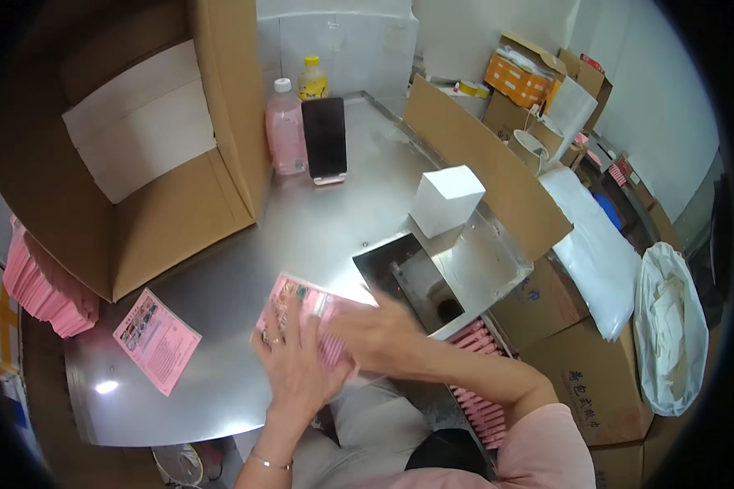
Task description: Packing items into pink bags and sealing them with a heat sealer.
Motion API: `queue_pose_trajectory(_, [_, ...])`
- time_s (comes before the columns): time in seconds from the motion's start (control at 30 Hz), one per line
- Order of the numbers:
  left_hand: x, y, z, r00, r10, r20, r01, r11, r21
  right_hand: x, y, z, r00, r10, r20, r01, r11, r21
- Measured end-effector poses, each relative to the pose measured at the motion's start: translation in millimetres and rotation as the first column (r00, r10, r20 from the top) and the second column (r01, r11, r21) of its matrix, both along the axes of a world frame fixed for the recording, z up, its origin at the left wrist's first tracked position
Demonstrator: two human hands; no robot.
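A pink printed packet (284, 287) is between my hands at the near part of the metal table. My left hand (296, 363) grips it, its fingers lying across the printed face and the thumb at the near side. From the right, my right hand (383, 336) reaches over the packet's right part; motion smears its fingers, so their grip is unclear. To the left, a flat pink printed sheet or packet (158, 341) lies alone on the table.
A large open carton (183, 228) stands at left beside stacked pink packets (45, 281). Behind are a phone on a stand (324, 138), a pink bottle (285, 130) and a yellow-capped bottle (311, 80). A white box (447, 200) stands by a rectangular opening (408, 281); more pink packets (479, 391) sit below right.
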State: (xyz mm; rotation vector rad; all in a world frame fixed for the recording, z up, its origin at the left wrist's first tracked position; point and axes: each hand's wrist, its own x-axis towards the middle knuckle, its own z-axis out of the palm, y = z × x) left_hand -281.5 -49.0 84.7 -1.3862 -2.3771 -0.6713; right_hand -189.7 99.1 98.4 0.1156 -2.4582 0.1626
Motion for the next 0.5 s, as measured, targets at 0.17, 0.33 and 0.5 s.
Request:
queue_pose_trajectory(0.17, [10,-7,-5,1.0,0.002,-0.027,-0.004,0.997,-0.077,12,147,39,0.707,-0.606,-0.365,0.674,0.733,0.089])
queue_pose_trajectory(0.33, [6,-6,-2,0.996,0.006,-0.093,-0.01,0.999,-0.05,22,175,16,0.748,-0.638,-0.183,0.651,0.758,0.022])
queue_pose_trajectory(0.5, [6,-6,7,0.999,-0.037,-0.038,0.031,0.989,-0.146,26,174,26,0.736,-0.67,-0.1,0.665,0.742,-0.082])
